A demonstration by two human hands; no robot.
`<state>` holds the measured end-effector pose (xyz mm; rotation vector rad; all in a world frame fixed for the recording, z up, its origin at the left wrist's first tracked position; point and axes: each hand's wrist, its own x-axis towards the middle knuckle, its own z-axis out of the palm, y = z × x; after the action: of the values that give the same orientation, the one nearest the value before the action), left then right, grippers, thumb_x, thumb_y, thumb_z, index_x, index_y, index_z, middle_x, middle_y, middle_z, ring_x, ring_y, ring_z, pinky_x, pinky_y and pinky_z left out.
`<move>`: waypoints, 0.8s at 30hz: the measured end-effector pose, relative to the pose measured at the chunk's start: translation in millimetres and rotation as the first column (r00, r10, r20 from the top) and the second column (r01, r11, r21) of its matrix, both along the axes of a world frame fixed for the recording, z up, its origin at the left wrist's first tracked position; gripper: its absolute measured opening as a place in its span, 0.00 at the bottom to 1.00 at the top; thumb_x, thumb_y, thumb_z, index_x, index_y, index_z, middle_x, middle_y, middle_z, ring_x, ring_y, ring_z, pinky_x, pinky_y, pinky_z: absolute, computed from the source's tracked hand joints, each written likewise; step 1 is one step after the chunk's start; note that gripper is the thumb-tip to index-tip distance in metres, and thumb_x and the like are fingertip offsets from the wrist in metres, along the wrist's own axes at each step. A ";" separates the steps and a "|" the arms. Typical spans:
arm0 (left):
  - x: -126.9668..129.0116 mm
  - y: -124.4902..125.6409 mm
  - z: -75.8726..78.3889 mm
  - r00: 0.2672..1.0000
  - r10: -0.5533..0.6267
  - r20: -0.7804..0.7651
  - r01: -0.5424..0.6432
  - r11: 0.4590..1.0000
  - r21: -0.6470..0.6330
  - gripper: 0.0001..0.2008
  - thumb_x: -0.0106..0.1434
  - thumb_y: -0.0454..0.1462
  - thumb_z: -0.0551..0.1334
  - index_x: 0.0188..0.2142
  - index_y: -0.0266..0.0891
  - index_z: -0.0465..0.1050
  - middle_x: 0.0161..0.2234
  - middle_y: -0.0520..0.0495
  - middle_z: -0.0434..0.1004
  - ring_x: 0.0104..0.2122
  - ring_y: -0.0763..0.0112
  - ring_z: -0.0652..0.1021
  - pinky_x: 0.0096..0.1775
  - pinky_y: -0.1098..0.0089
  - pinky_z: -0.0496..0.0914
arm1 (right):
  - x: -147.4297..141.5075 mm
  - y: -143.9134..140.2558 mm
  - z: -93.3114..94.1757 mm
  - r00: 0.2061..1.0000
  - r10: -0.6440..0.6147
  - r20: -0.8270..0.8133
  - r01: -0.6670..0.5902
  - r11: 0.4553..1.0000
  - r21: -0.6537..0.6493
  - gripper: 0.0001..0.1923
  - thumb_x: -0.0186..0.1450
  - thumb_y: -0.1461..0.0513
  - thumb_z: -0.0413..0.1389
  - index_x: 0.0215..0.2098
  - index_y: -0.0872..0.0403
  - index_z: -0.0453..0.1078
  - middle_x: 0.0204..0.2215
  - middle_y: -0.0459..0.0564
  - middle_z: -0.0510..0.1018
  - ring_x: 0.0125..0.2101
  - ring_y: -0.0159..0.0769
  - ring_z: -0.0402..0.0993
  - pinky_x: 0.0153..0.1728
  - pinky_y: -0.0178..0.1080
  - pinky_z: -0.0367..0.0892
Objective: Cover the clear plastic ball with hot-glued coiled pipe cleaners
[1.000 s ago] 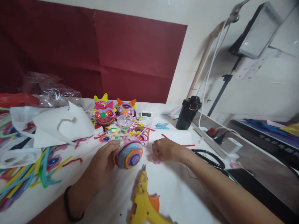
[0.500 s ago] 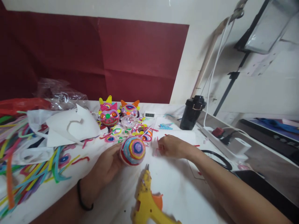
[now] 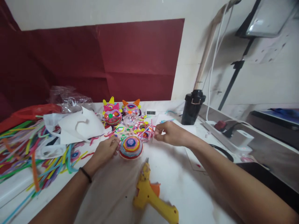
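Note:
A striped dome-shaped ball (image 3: 131,148), wound in rings of coloured fuzzy strip around a blue centre, rests on the white table. Beside its left edge is my left hand (image 3: 105,153), its fingers curled together; whether they touch the ball or pinch something small is hidden. My right hand (image 3: 171,133) is above the table to the right of the ball, thumb and fingers closed in a pinch. Pink strip shows by its fingertips, but what they hold is too small to make out. A yellow glue gun (image 3: 149,194) with an orange trigger lies in front, nozzle toward the ball.
Finished colourful animal heads (image 3: 112,115) stand at the back near a small digital clock (image 3: 151,112). Many pipe cleaners (image 3: 50,158) and cut white paper (image 3: 80,126) lie left. At right are a black bottle (image 3: 193,107) and a power strip (image 3: 225,138).
The ball has been lowered and tipped with its centre further up, and my left hand has shifted to its left edge. My right hand has moved up slightly. The camera view has shifted.

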<state>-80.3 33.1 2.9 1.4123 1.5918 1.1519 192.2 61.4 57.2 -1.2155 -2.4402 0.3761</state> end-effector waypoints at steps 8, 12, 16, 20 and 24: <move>45.2 -26.8 47.2 0.974 -0.163 -0.159 0.199 0.951 0.238 0.14 0.59 0.44 0.61 0.42 0.41 0.75 0.33 0.48 0.80 0.31 0.64 0.75 0.30 0.71 0.66 | -9.0 -27.6 20.0 0.962 0.163 -0.218 -0.136 0.982 0.133 0.05 0.60 0.66 0.54 0.26 0.56 0.69 0.25 0.44 0.72 0.28 0.31 0.66 0.30 0.33 0.57; 74.8 -33.8 70.7 0.908 -0.389 -0.158 0.413 0.896 0.167 0.10 0.61 0.43 0.59 0.34 0.39 0.74 0.22 0.51 0.75 0.22 0.70 0.71 0.23 0.73 0.63 | -7.0 -38.4 30.9 0.963 0.238 -0.126 -0.180 0.916 0.360 0.06 0.61 0.66 0.56 0.26 0.58 0.69 0.24 0.46 0.71 0.30 0.33 0.65 0.33 0.35 0.56; 84.8 -35.7 81.9 0.889 -0.380 -0.256 0.436 0.874 0.215 0.12 0.64 0.40 0.56 0.26 0.39 0.71 0.20 0.53 0.71 0.19 0.75 0.67 0.21 0.75 0.61 | -2.0 -42.0 36.1 0.971 0.232 -0.058 -0.179 0.865 0.469 0.07 0.64 0.64 0.54 0.28 0.58 0.70 0.25 0.47 0.72 0.32 0.36 0.66 0.37 0.38 0.55; 88.1 -36.6 83.5 0.893 -0.340 -0.294 0.421 0.863 0.280 0.09 0.65 0.40 0.55 0.30 0.41 0.69 0.20 0.55 0.70 0.19 0.74 0.68 0.21 0.74 0.61 | -0.4 -41.5 35.8 0.976 0.218 -0.002 -0.184 0.828 0.530 0.10 0.67 0.63 0.51 0.29 0.58 0.69 0.25 0.48 0.72 0.32 0.38 0.65 0.38 0.40 0.53; 90.3 -36.1 86.6 0.879 -0.222 -0.422 0.375 0.868 0.325 0.06 0.64 0.39 0.57 0.33 0.41 0.70 0.20 0.56 0.70 0.19 0.73 0.68 0.23 0.73 0.61 | 0.0 -37.9 35.9 0.983 0.107 0.148 -0.178 0.751 0.636 0.10 0.68 0.67 0.48 0.32 0.59 0.70 0.26 0.53 0.74 0.34 0.42 0.64 0.38 0.45 0.50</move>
<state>10.1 -3.0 89.5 2.1793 1.3402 1.0982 192.2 23.5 93.1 -0.7488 -2.4235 -0.4882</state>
